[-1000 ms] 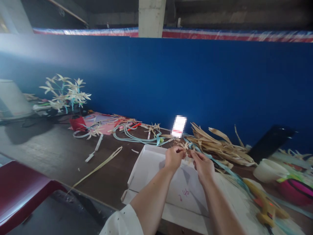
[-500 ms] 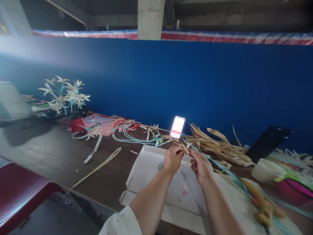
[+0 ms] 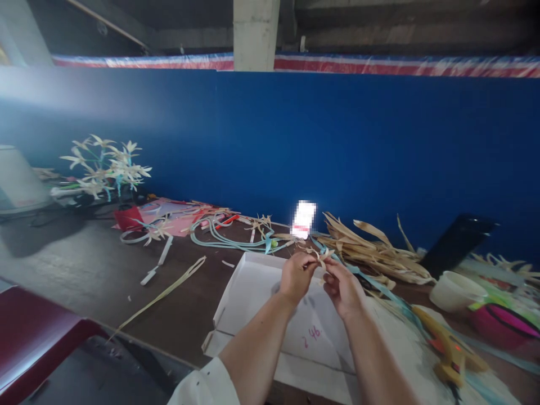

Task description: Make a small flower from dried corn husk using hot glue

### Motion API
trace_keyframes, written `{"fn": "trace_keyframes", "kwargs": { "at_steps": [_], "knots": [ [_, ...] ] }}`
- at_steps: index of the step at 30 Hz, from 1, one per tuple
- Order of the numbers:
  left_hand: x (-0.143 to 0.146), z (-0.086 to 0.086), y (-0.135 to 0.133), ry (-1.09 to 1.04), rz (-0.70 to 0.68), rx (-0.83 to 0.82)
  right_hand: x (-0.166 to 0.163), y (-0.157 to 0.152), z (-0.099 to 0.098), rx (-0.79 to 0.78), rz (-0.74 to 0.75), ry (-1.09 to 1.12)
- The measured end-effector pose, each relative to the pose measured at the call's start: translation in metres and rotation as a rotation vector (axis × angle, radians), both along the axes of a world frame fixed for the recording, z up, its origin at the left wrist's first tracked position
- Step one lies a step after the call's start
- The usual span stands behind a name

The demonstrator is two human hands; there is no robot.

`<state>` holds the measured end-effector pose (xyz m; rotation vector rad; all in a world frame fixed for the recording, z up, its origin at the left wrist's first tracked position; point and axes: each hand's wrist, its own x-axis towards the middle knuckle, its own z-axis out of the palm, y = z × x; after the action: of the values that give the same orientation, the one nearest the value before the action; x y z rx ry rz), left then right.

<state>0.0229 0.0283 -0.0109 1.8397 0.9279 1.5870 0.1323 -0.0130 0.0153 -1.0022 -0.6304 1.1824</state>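
Observation:
Above the far edge of an open white cardboard box (image 3: 248,298), my two hands meet at a small pale flower (image 3: 324,257) of dried husk. My left hand (image 3: 296,275) is closed, its thumb and forefinger pinching the flower's base from the left. From the right, the fingers of my right hand (image 3: 343,284) are closed on the flower's petals. Part of the flower is hidden behind my fingers. The box bottom carries handwritten pink digits.
Dried husks (image 3: 375,253) lie behind on the right, near a white cup (image 3: 455,291) and a yellow glue gun (image 3: 455,351). A bright phone (image 3: 304,219) leans on the blue partition (image 3: 253,140). At left are a flower arrangement (image 3: 113,169), coiled cord (image 3: 219,243) and a red chair (image 3: 37,332).
The view has shifted slightly. My right-hand fingers have curled a little more around the flower, and its petals show more clearly. My left hand keeps its pinch.

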Motion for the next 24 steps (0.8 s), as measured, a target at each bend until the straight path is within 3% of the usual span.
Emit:
{"fn": "trace_keyframes", "kwargs": {
  "at_steps": [13,24],
  "knots": [
    [0.0024,-0.0031,0.0009,-0.025,-0.058,-0.038,0.0043,0.0016,0.0012,0.065,-0.014,0.048],
    [0.0036,-0.0051,0.0019,0.012,-0.065,-0.007,0.0081,0.0058,-0.0056,0.039,-0.140,0.034]
  ]
}}
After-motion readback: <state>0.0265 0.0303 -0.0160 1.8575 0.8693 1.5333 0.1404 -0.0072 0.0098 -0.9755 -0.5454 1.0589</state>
